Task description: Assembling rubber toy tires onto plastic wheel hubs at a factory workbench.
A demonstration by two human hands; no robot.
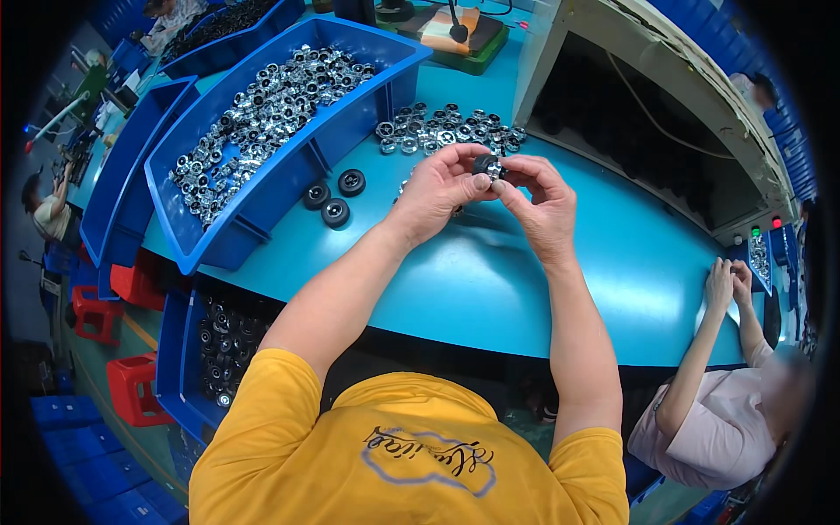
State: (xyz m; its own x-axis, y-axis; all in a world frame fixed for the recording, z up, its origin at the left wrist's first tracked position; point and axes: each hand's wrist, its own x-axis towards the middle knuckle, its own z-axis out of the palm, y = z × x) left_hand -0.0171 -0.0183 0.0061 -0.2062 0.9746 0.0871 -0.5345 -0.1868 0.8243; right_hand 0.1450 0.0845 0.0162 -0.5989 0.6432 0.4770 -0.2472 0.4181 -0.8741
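Both my hands meet over the turquoise tabletop, pinching a small toy wheel (486, 164) between fingers and thumbs. It shows a black tyre and a shiny chrome hub, partly covered by my fingertips. My left hand (437, 194) is closed on its left side, and my right hand (544, 199) grips it from the right. Just beyond them lies a loose heap of chrome wheel hubs (429, 131). Left of my left hand, three black-tyred wheels (335, 212) rest on the table.
A large blue bin (289, 144) of chrome hubs stands at the left. Below the table edge, another blue bin (175, 350) holds dark wheels. A big pale-framed machine (560, 52) rises at the back right. A co-worker (717, 420) sits at the right, near red stools' opposite side.
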